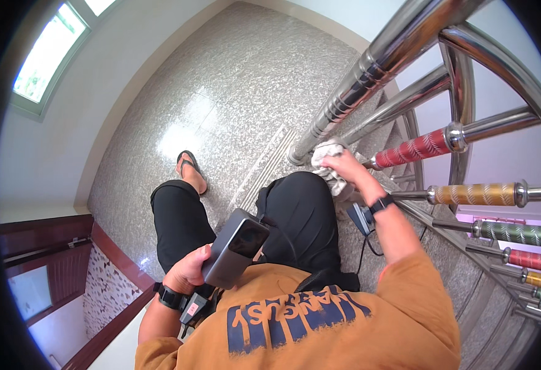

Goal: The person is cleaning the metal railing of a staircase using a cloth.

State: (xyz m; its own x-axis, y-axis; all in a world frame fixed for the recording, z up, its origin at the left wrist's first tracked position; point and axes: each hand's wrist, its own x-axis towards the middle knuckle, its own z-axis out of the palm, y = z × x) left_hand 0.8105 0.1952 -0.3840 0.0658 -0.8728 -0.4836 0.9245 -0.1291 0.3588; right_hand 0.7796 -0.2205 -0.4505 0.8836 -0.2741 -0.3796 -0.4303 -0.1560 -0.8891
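Note:
My left hand (188,269) is closed around a grey power bank (224,256), a thick block with a glossy black panel at one end. A black cable comes from its far end. My right hand (347,168) grips a crumpled white cloth (327,152) low down at the stair railing. The cloth is beside the foot of the shiny metal newel post (326,126), next to the lowest red baluster sleeve (413,148). Whether it touches the metal I cannot tell. Part of the cloth is hidden under my fingers.
On the right, stairs (461,290) run down alongside metal balusters with red, yellow and green sleeves. A speckled stone landing (245,68) spreads ahead, with a ribbed step edge (263,165). At left are a window (51,58) and a dark red ledge (113,253). My sandalled foot (191,172) rests on the landing.

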